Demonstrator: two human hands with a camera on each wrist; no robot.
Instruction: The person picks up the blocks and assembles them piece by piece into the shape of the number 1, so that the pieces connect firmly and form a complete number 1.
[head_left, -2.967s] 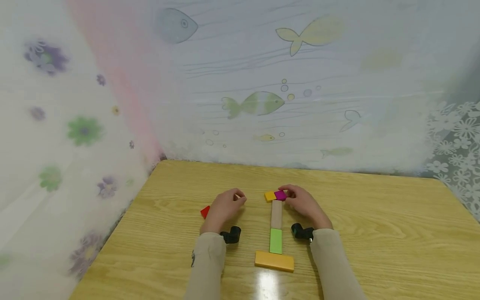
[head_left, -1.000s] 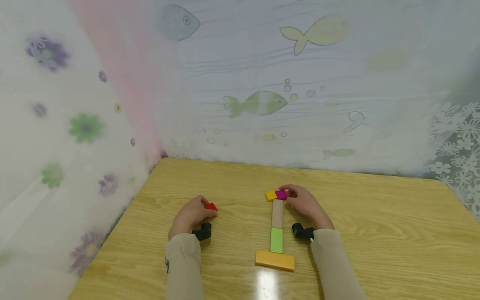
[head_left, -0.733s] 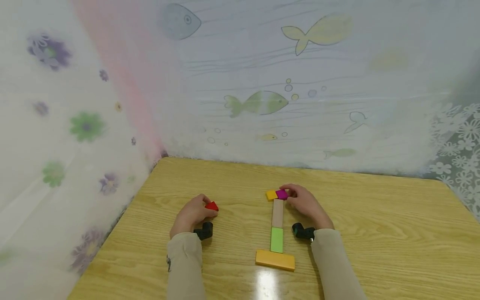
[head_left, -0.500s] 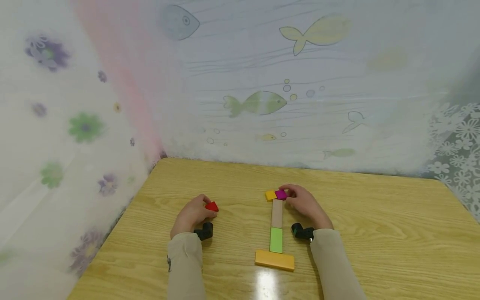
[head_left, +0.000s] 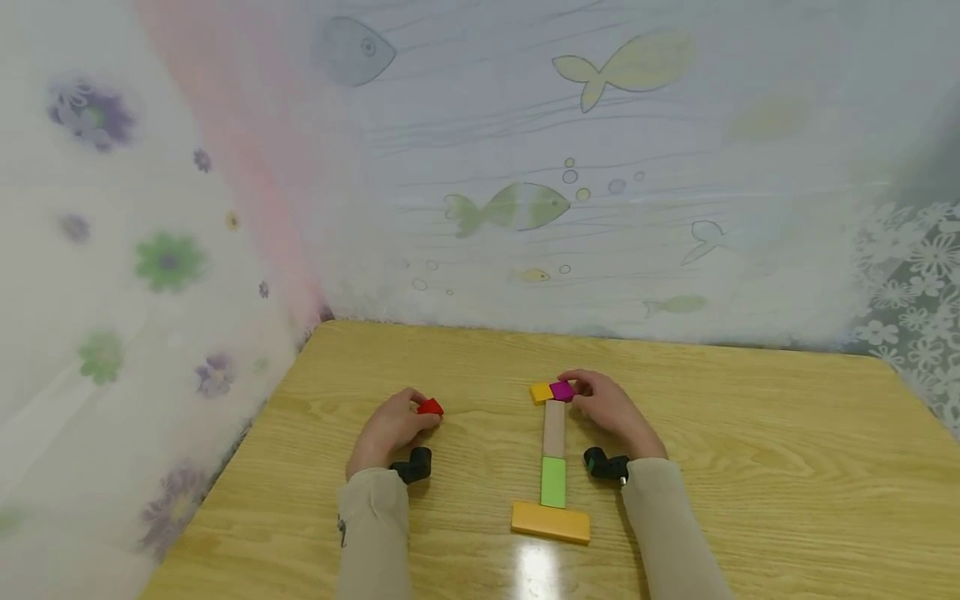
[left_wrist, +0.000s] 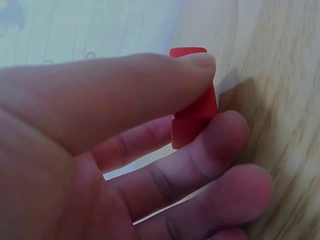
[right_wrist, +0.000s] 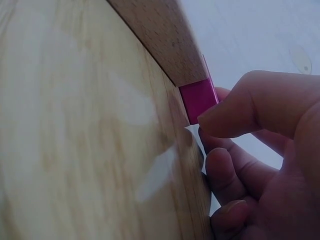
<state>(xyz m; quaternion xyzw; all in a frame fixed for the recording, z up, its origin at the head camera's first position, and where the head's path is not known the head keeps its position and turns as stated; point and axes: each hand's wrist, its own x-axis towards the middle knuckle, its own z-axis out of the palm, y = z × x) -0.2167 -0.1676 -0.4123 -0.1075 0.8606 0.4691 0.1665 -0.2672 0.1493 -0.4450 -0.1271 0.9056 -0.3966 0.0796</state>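
My left hand [head_left: 390,429] pinches a small red block [head_left: 431,407], apparently wedge-shaped, between thumb and fingers. In the left wrist view the thumb lies across the red block [left_wrist: 197,107], close to the tabletop. On the right, my right hand [head_left: 611,414] holds the outer end of a purple block [head_left: 562,391] with thumb and fingertips. That block lies flat against a yellow block [head_left: 540,393]. Together they top a column of a plain wooden block [head_left: 554,428] and a green block [head_left: 552,482]. Across the column's near end lies a long orange block [head_left: 551,522].
A wood-grain table [head_left: 750,467] carries all the blocks. Patterned sheets with fish [head_left: 525,207] and flowers [head_left: 169,261] hang behind it and on the left. Black wrist cameras [head_left: 604,464] sit inside both wrists.
My left hand has moved left to the red block and taken hold of it. Since then the block has turned and shifted slightly right. My right hand has stayed at the purple block.
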